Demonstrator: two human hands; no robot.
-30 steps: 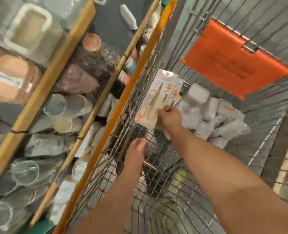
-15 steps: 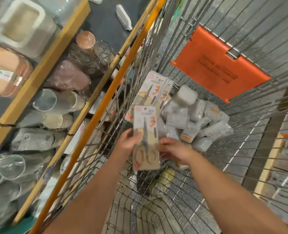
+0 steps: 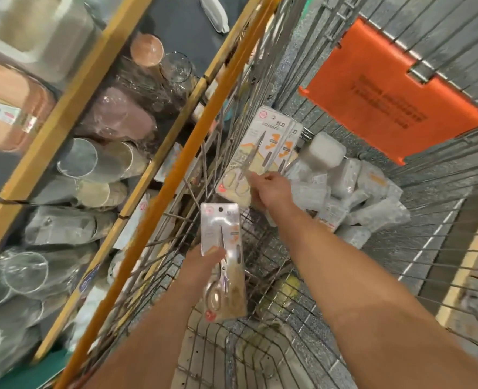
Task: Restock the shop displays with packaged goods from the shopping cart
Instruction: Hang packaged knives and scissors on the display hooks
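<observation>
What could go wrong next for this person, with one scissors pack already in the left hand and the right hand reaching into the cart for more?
1. The left hand holds its scissors pack only by one edge, so it may slip into the cart.
2. The right hand pulls at the leaning scissors packs; the second one could topple.
3. The pack could snag on the cart's wires when lifted out.

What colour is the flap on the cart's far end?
Orange flap, clearest in the head view.
</observation>
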